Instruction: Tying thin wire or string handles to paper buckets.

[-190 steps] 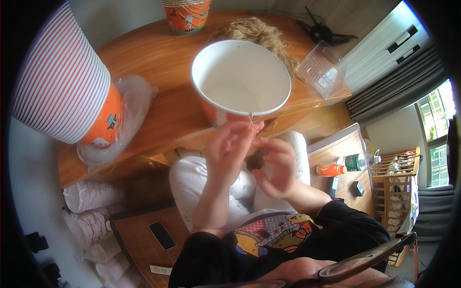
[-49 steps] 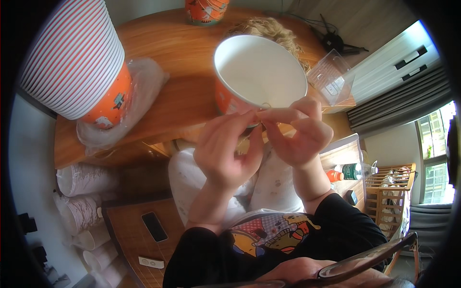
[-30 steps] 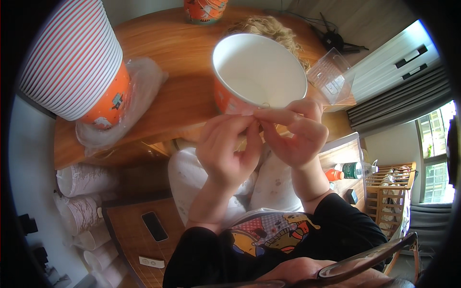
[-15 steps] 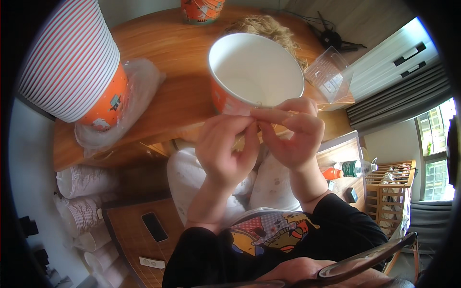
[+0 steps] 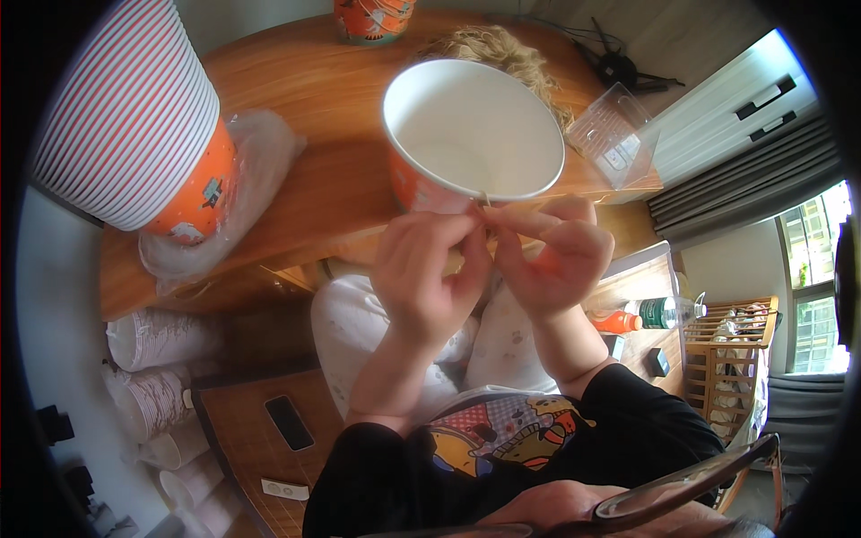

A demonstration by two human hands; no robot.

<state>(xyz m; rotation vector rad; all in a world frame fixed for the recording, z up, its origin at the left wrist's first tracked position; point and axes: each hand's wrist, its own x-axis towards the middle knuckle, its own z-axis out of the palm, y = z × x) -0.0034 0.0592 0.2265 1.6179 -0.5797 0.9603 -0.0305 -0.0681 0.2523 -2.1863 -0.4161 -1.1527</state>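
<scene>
My left hand (image 5: 425,271) and my right hand (image 5: 558,258) meet fingertip to fingertip at the near rim of a large orange paper bucket (image 5: 420,186) with a white inside. Both are closed in a pinch. Between them a short bit of thin tan cord (image 5: 485,198) pokes up against the rim; the rest of it is hidden by my fingers. The bucket stands tilted toward me at the table's near edge. Behind it lies a loose tangle of the same tan cord (image 5: 502,56).
A tall stack of orange buckets (image 5: 134,125) leans at the left beside a clear plastic bag (image 5: 269,157). Another orange bucket (image 5: 372,20) stands at the far edge. A clear plastic box (image 5: 614,134) sits to the right. A phone (image 5: 289,423) lies lower left, bottles (image 5: 657,313) lower right.
My right hand has shifted slightly right and down, its fingers now more gathered. The bit of cord stands up more at the rim. The bucket has moved a little left.
</scene>
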